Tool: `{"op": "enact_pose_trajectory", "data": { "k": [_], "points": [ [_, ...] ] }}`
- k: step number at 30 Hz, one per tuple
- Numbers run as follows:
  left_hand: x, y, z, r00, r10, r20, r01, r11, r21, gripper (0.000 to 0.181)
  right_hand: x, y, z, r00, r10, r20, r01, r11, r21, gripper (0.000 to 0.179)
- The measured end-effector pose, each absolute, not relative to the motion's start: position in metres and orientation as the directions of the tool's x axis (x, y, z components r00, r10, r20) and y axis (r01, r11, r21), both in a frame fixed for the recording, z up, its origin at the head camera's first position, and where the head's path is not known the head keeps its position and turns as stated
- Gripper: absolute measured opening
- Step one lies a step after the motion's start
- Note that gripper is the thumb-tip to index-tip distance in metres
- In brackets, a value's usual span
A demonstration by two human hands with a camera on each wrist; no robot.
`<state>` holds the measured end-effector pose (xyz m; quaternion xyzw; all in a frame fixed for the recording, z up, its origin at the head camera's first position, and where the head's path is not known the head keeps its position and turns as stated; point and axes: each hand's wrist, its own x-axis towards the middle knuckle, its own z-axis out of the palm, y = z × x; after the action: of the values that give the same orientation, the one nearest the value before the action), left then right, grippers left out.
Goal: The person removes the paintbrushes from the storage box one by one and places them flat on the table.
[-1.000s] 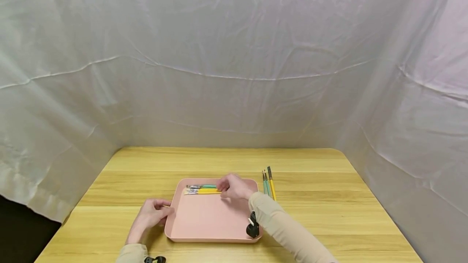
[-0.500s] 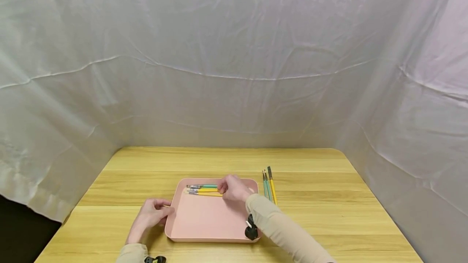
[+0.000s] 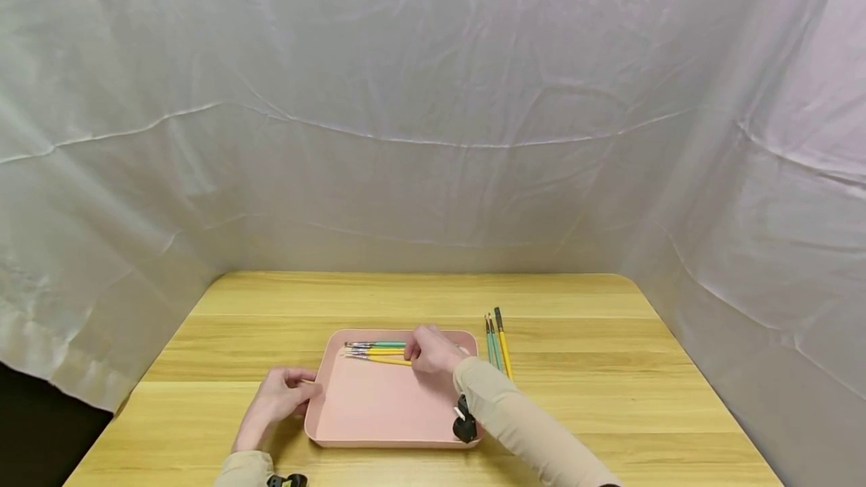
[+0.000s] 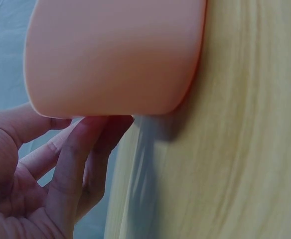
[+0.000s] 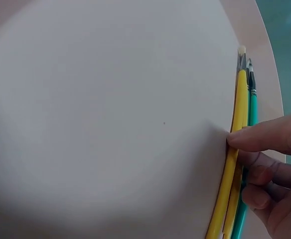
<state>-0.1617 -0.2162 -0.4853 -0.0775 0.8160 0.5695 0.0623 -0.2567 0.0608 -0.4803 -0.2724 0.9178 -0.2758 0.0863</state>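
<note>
A shallow pink tray (image 3: pixel 386 408) lies on the table, with yellow and green paintbrushes side by side along its far wall. My right hand (image 3: pixel 434 350) is over their handle ends, inside the tray. In the right wrist view its thumb and curled fingers pinch the nearest yellow paintbrush (image 5: pixel 240 102), and the green paintbrushes (image 5: pixel 253 107) lie just beyond. Bristle ends point left in the head view; the handle ends are hidden by the hand. My left hand (image 3: pixel 279 399) grips the tray's left wall, fingers against its outer side.
On the wooden table (image 3: pixel 609 397), right of the tray, lie two green paintbrushes (image 3: pixel 492 344) and a wide-tipped yellow paintbrush (image 3: pixel 503 340), partly behind the right sleeve (image 3: pixel 528 419). Grey cloth (image 3: pixel 433 194) hangs around the table's back and sides.
My right hand has shifted slightly right and nearer. The nearest yellow paintbrush has turned a little, its handle side coming away from the others. My left hand and the tray have stayed put.
</note>
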Motion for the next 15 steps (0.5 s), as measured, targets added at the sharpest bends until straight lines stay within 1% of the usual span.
{"op": "enact_pose_trajectory", "data": {
  "k": [15],
  "points": [
    [-0.1612,-0.2156,-0.4847,-0.981,-0.055,-0.187,-0.194,0.342,0.919,0.034,-0.2529,0.0673,-0.4709,-0.810,-0.582,-0.073,-0.454,0.701,-0.551,0.013]
  ]
}}
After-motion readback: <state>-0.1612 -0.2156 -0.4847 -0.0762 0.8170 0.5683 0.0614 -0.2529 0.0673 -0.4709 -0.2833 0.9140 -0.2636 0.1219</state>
